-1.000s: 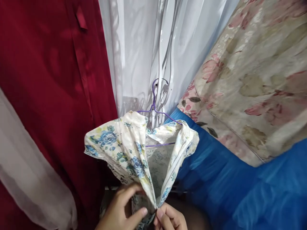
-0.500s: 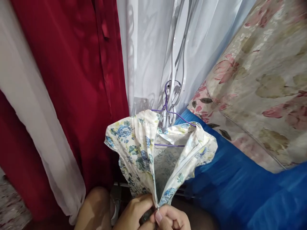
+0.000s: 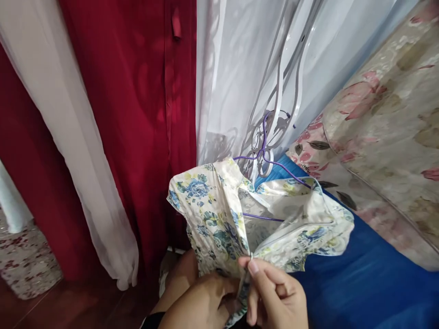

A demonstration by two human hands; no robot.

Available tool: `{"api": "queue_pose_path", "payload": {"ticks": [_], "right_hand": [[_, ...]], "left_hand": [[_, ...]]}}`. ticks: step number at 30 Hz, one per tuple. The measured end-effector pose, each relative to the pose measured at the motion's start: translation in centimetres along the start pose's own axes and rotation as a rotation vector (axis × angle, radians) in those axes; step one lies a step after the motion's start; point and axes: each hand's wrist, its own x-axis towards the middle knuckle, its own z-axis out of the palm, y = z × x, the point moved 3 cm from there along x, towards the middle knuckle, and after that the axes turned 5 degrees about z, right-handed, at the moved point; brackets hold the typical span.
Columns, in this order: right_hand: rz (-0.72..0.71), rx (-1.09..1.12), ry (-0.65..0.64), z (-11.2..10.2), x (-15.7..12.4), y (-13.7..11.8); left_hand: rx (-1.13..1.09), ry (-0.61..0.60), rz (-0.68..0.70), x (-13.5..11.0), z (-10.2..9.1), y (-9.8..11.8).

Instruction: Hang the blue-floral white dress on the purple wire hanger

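head view: left hand [image 3: 202,304] and right hand [image 3: 278,297] pinch vertically hanging floral dress [image 3: 212,214], neck up.

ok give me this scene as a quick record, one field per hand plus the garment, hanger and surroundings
left hand: closed on the lower part of the floral garment
right hand: pinching the garment's front edges together
garment: white with blue flowers, on the hanger, front gaping open
hanger: purple wire, hook up at the white scrollwork
surroundings: red curtain on the left, blue cover and floral cushion on the right
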Motion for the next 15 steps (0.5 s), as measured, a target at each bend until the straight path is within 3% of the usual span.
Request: {"api": "queue_pose_path", "payload": {"ticks": [3,6,10,15], "right_hand": [[-0.129,0.010,0.052,-0.1,1.3,-3.0],[-0.231,-0.003,0.023,-0.2,3.4,-5.4],[-0.297,0.051,-0.005,0.6,5.6,-7.7],[-0.406,0.145,-0.013,2.2,6.4,-9.6]], "left_hand": [[-0.017,-0.043,0.011,1.4,1.0,0.2],[-0.006,-0.071,0.001,2.1,1.5,0.2],[0.033,-0.105,-0.036,1.9,1.5,-0.4],[0.075,-0.109,-0.056,1.1,1.2,-0.4]]}}
